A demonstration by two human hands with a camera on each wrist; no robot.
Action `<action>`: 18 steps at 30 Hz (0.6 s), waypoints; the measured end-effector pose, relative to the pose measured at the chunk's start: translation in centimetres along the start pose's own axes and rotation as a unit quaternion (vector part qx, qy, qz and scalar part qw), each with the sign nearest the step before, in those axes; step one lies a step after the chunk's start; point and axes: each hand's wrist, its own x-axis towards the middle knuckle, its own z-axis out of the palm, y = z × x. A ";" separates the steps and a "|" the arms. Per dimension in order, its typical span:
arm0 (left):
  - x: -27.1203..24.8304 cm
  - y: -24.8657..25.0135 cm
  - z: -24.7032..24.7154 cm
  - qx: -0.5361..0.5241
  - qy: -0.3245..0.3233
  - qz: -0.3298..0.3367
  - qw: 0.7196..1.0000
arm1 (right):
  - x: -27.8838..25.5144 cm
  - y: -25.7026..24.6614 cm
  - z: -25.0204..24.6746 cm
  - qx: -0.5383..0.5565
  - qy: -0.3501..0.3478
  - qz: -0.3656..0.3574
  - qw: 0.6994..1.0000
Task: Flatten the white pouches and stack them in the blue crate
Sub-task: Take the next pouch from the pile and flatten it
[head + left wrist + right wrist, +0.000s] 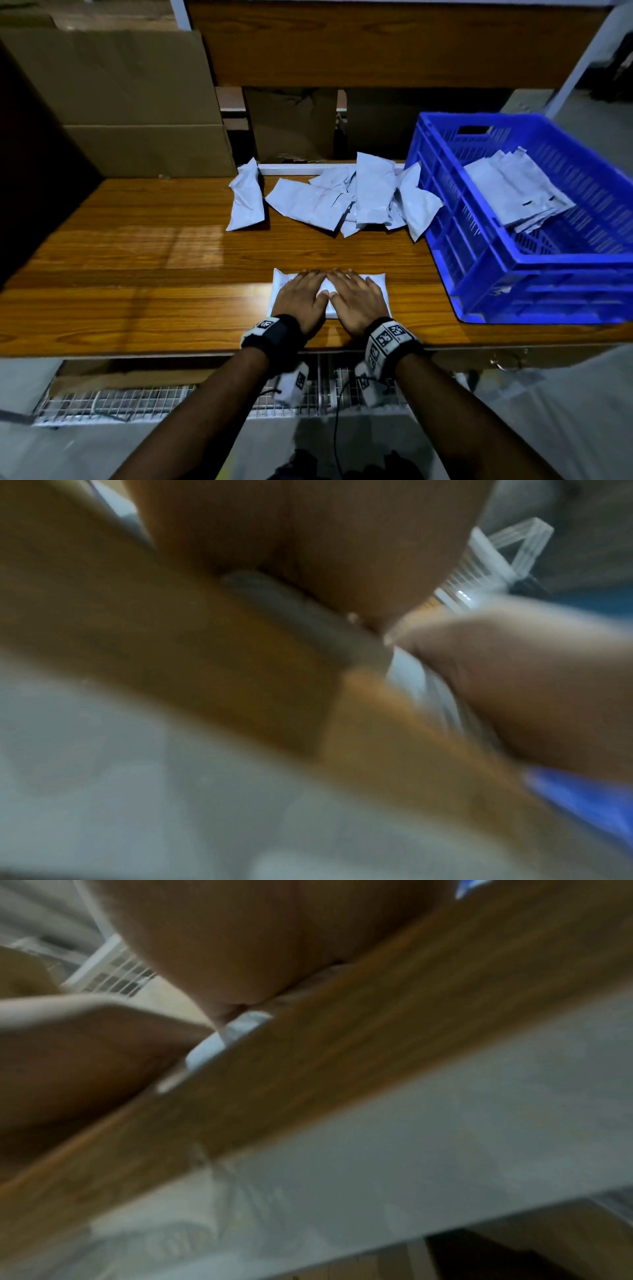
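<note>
The left hand (301, 298) and right hand (358, 299), fingers (310, 275) straight, press one white pouch (381, 286) flat on the counter (154, 274); next likely calls for lifting it onto the stack (513, 192) in the blue crate (534, 274).

No readable text, brand or number shows in any view. The wristbands (387, 337) carry black-and-white square code markers, patterns only, with no letters. A pouch in the blue crate (445, 219) bears small dark marks too small to read. Both wrist views are blurred.
</note>
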 end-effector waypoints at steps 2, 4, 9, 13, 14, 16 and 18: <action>-0.2 0.0 -0.6 -0.019 -0.025 0.000 1.000 | -0.2 0.0 -0.2 -0.003 -0.011 0.000 1.000; -0.8 0.1 -1.0 0.041 -0.020 0.024 0.999 | -0.6 0.1 -0.5 -0.013 -0.006 -0.016 1.000; -1.9 -1.4 -1.5 0.128 -0.012 0.006 0.992 | -1.8 0.8 -0.4 -0.063 0.020 -0.025 0.997; -1.9 -1.9 -1.2 0.092 -0.028 -0.008 0.995 | -1.8 1.2 0.1 -0.062 0.024 -0.022 0.998; -2.0 -1.9 -1.0 0.092 -0.021 -0.009 0.996 | -1.8 1.2 0.0 -0.055 0.022 -0.020 0.998; -2.2 -1.7 -0.7 0.094 -0.002 -0.014 0.995 | -1.7 1.3 0.1 -0.038 0.015 -0.015 0.999; -2.2 -1.4 -0.7 0.097 -0.001 -0.021 0.995 | -1.5 1.6 0.0 -0.027 0.001 -0.014 1.000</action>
